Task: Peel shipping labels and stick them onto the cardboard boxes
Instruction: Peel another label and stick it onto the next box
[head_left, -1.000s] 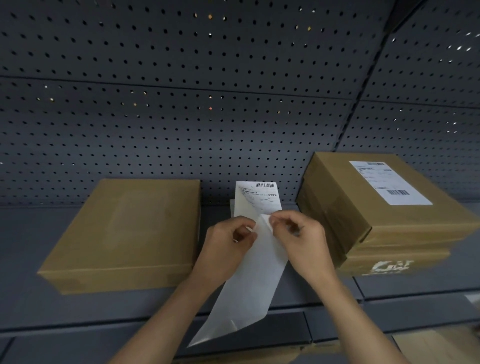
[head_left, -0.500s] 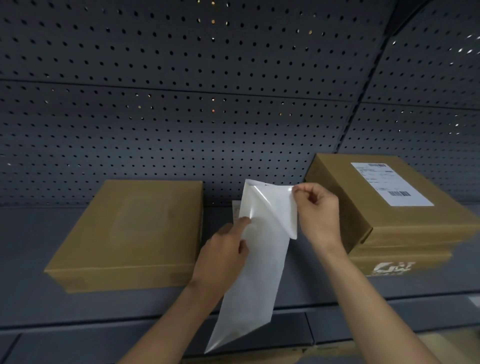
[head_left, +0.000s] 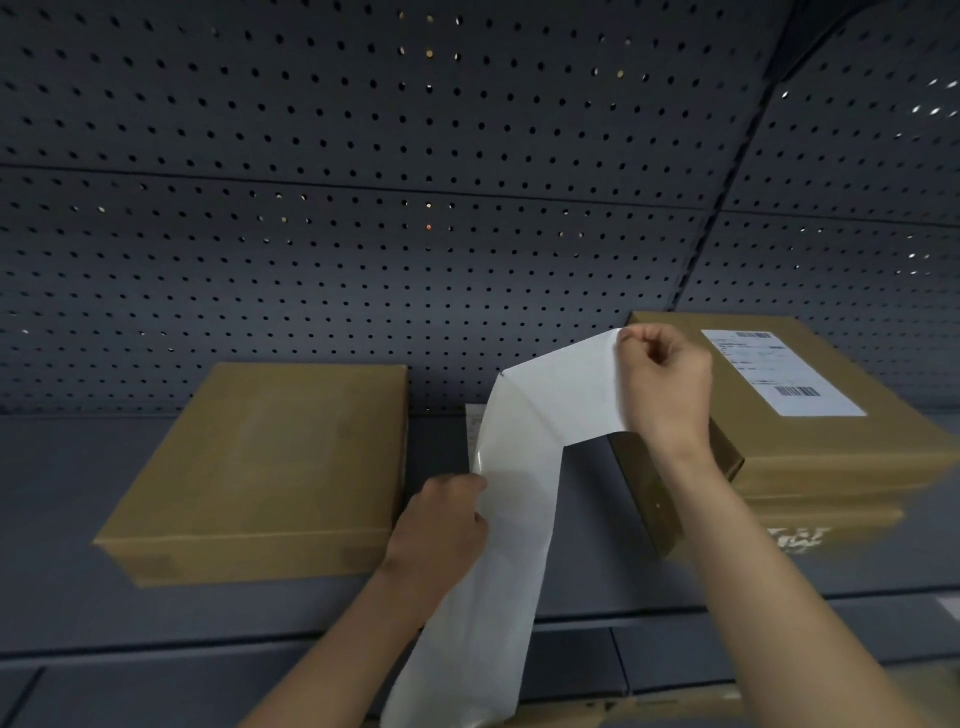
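My right hand (head_left: 662, 384) pinches the top corner of a white shipping label (head_left: 566, 395) and holds it up and to the right, its blank sticky side facing me. My left hand (head_left: 441, 525) grips the long white backing strip (head_left: 488, 597), which hangs down toward the bottom edge of the view. The label is still joined to the strip along a fold near the top left. A plain brown cardboard box (head_left: 270, 467) lies flat on the left. A stack of two brown boxes (head_left: 810, 457) on the right carries a stuck label (head_left: 779, 371) on top.
Everything sits on a dark grey shelf (head_left: 62, 488) backed by a perforated grey panel (head_left: 363, 234). Another white label sheet (head_left: 474, 426) peeks out between the boxes, behind the strip. A lower shelf ledge (head_left: 649, 670) runs along the front.
My right hand has pulled the label further up and right, peeling most of it off the backing. My left hand has slid lower down the strip's left edge.
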